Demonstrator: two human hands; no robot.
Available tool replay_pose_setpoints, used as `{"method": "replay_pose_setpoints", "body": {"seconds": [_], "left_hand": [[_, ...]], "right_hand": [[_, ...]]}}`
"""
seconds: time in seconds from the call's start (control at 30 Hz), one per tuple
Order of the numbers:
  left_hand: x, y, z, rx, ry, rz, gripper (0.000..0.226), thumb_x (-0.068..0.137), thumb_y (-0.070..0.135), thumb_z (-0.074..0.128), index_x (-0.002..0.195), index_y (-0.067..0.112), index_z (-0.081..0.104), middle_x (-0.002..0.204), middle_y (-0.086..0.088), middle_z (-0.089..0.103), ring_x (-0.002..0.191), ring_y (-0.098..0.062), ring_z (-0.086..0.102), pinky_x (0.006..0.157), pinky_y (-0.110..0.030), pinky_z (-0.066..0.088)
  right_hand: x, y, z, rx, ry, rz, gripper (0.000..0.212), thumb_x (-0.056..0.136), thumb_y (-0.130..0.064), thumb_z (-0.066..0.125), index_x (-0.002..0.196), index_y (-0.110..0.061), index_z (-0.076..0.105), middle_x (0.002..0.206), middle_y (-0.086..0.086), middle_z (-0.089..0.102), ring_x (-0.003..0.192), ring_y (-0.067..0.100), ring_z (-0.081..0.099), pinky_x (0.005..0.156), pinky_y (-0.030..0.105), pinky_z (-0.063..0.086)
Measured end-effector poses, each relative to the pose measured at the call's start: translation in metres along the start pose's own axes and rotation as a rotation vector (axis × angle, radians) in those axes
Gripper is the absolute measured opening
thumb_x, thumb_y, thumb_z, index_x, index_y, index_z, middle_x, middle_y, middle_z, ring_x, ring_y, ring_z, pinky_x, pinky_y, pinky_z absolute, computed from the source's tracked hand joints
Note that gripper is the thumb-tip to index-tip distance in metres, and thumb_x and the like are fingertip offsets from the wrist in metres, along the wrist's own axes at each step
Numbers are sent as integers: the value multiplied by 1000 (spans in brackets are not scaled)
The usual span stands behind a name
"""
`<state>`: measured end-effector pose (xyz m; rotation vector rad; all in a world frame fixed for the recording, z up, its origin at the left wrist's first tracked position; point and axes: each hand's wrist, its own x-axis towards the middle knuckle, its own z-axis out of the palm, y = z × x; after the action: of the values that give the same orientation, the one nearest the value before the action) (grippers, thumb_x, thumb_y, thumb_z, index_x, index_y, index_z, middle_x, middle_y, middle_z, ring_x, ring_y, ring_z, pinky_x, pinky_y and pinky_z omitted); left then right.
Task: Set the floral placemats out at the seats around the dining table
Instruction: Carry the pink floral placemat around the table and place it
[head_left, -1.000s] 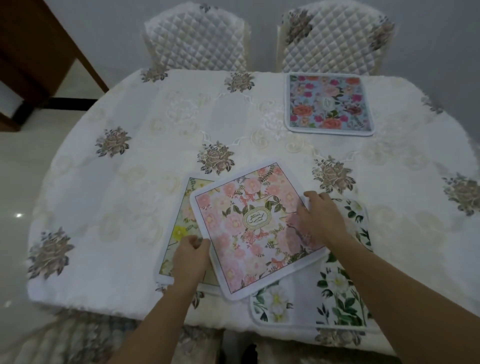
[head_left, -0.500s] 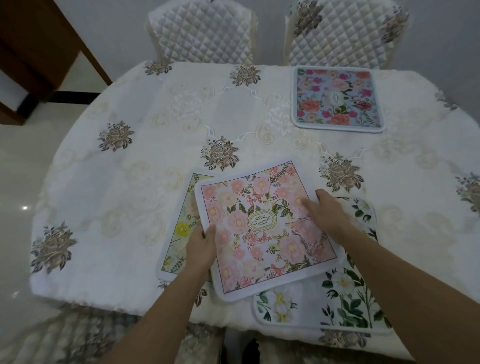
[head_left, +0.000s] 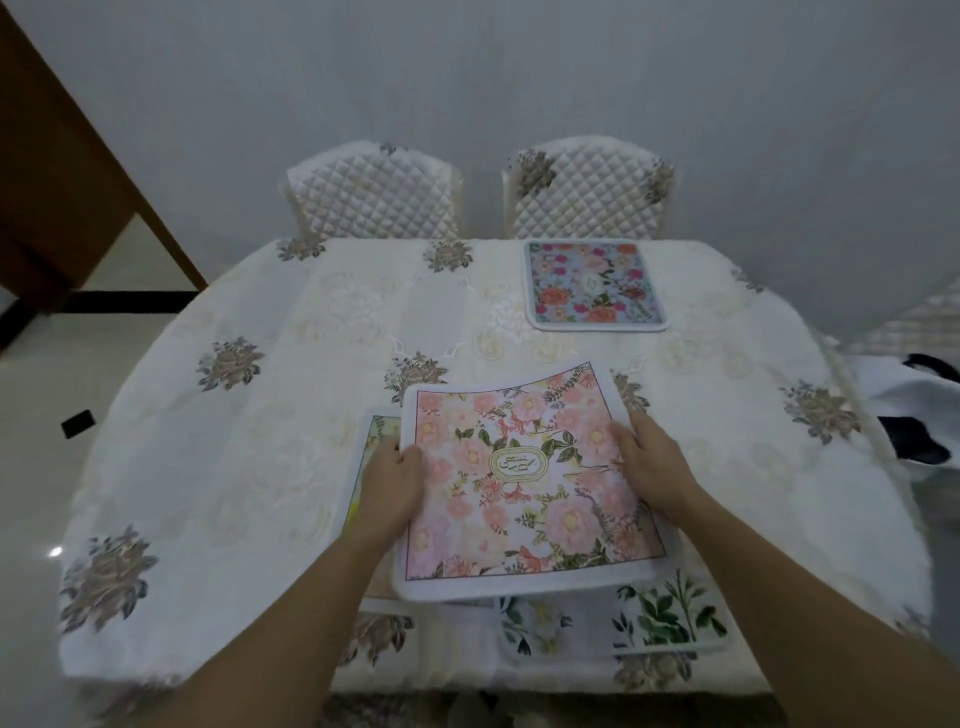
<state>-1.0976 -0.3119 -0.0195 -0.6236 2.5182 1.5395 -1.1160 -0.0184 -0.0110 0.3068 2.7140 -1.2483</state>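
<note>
Head camera: both hands hold the pink placemat (head_left: 524, 483) by its side edges over the near edge of the counter (head_left: 249, 467), its far edge curling up. The left hand (head_left: 389, 488) grips the left edge, thumb on top; the right hand (head_left: 654, 467) grips the right edge. Beneath lie a yellow placemat (head_left: 376, 436) and a white leafy placemat (head_left: 660, 618). A blue placemat (head_left: 595, 286) lies at the far edge, before the right chair (head_left: 587, 197).

Top placemat (head_left: 524, 483) over two lower placemats (head_left: 660, 618)
</note>
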Motion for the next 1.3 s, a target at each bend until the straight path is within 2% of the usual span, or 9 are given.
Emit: {"method": "replay_pose_setpoints", "body": {"seconds": [0.07,0.17,0.37,0.5,0.8,0.93,1.07,1.2,1.3], "left_hand": [[-3,6,-8,13,-29,47,26,100,32,39,95,15,57,92,-9,65,84,-28,66,74,-48,56],[-12,12,-18,44,-38,142,38,103,38,37,90,11,59,85,-8,65,77,-25,64,67,-40,53],[-44,8,-45,91,25,295,35,106,33,33,80,13,47,75,-3,51,67,-17,49,56,-29,35],[-69,-7,-75,59,65,340,33,106,30,33,75,19,38,69,3,43,61,-12,41,52,-26,29],[-111,-57,-155,47,267,324,35,106,31,34,76,13,34,69,-2,38,61,-16,33,56,-34,28],[-142,-89,-187,35,385,225,36,105,31,35,84,3,45,75,-7,46,67,-20,42,59,-35,34],[-186,-129,-206,-47,487,112,29,105,31,36,99,9,55,89,0,60,82,-16,56,72,-33,45],[-238,-171,-220,-118,624,-14,34,105,32,37,89,6,52,79,0,54,74,-17,52,68,-35,44],[-274,-197,-237,-131,706,-88,33,104,35,37,82,13,49,77,-1,53,71,-18,52,64,-36,44]], "right_hand": [[-15,-7,-9,18,57,-13,31,103,-34,38,113,-12,57,108,4,63,100,24,59,78,28,46],[-43,-19,-17,62,152,-36,24,104,-28,39,81,-28,46,81,-7,55,74,8,53,57,19,34],[-92,-33,-11,50,267,-56,30,103,-30,38,85,-9,49,79,4,55,69,12,51,55,25,34],[-120,-46,13,25,288,-91,34,104,-30,37,81,-7,46,76,9,52,67,20,48,57,32,35],[-141,-86,72,8,160,-213,33,105,-28,34,82,-7,47,75,8,50,68,25,46,57,33,32],[-153,-110,104,10,53,-301,32,105,-28,33,77,-15,42,71,2,46,65,22,44,55,33,32],[-174,-124,136,-11,-69,-366,30,105,-31,33,95,-10,53,80,2,53,74,23,49,63,34,31],[-201,-137,169,-25,-193,-466,32,104,-33,32,95,-10,52,81,3,54,73,20,49,62,34,31],[-222,-152,196,-34,-274,-529,34,104,-33,32,89,-9,50,78,4,52,71,22,50,59,34,32]]}}
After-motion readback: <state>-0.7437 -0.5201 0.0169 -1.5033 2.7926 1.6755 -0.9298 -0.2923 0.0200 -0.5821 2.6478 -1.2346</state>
